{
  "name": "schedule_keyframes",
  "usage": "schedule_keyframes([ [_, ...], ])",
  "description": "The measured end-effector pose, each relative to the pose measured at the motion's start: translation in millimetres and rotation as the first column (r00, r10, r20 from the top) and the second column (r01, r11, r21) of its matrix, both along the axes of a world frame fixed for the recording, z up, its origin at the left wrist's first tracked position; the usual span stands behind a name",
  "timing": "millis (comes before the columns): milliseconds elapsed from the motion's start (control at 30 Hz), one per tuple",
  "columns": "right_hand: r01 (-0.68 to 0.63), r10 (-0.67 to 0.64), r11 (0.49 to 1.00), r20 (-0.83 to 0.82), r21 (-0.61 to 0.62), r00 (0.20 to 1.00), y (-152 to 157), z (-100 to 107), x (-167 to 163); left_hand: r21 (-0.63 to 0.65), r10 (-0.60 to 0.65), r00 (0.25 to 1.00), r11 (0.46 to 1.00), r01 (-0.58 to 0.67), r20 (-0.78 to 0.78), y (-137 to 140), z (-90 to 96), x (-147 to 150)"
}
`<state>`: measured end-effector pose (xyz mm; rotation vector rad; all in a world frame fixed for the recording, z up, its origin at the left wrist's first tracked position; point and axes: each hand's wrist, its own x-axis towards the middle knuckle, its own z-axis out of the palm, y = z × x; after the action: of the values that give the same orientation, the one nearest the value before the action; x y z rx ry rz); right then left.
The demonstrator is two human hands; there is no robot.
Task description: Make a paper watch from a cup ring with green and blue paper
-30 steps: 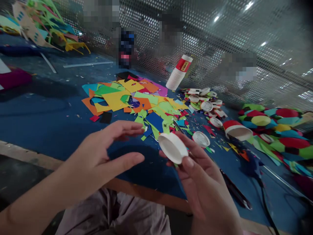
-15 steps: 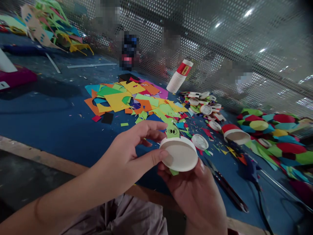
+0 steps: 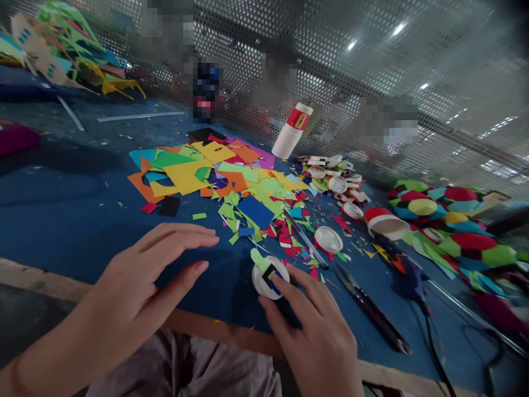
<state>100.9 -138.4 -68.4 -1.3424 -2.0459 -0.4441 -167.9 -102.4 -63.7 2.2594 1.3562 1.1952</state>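
Observation:
A round white paper-cup bottom (image 3: 258, 284) lies low over the blue tabletop in front of me, its rimmed side up. Across it runs a light green paper strip (image 3: 259, 260), with a black and white paper piece (image 3: 269, 272) on top. My right hand (image 3: 316, 320) has its fingers round the cup bottom, the index finger pressing on its middle and the thumb at the near edge. To the left, my left hand (image 3: 165, 270) is held apart from it, fingers stretched and holding nothing. Pointed metal tweezers or scissors (image 3: 372, 309) with dark handles lie right of my right hand.
Coloured paper scraps (image 3: 185, 171) cover the middle of the table. Behind them leans a stack of paper cups (image 3: 288, 138). More cut cup bottoms (image 3: 328, 240) lie rightward, beside a blue glue gun (image 3: 407, 275) with its cord. Perforated metal sheet (image 3: 248, 33) borders the back.
My left hand has let go of the cup bottom and moved left. My right hand has turned it over and lowered it toward the table, fingers now on top.

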Motion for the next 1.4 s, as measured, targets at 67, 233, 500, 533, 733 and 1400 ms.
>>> schedule_keyframes([
  [67, 0.031, -0.031, 0.999, 0.009, 0.022, 0.999, -0.7, -3.8, -3.9, -0.017, -0.019, 0.999, 1.0, 0.018, -0.035, -1.0, -2.6, 2.1],
  [233, 0.079, -0.079, 0.997, 0.006, 0.028, 0.997, -2.6, -10.7, -8.0, -0.048, -0.085, 0.993, 0.996, 0.081, -0.079, -3.6, -9.4, 8.1],
  [500, 0.024, -0.023, 1.0, -0.093, 0.013, 0.995, -4.2, -3.6, 0.2, -0.055, -0.202, 0.921, 0.979, 0.194, -0.333, 53.3, 26.0, 1.5],
  [533, 0.018, -0.015, 1.0, -0.141, 0.015, 0.99, -5.7, -4.0, 3.2, -0.095, -0.218, 0.903, 0.976, 0.197, -0.369, 70.4, 33.4, 8.3],
  [733, 0.061, -0.038, 0.997, -0.41, 0.043, 0.911, -10.4, -17.8, 18.7, -0.281, -0.454, 0.73, 0.891, 0.358, -0.51, 154.6, 55.1, 68.7],
  [1400, 0.066, 0.067, 0.991, -0.876, 0.112, 0.477, -14.2, -24.3, 11.1, -0.285, -0.396, 0.711, 0.917, 0.278, -0.581, 174.2, 87.8, 76.4],
])
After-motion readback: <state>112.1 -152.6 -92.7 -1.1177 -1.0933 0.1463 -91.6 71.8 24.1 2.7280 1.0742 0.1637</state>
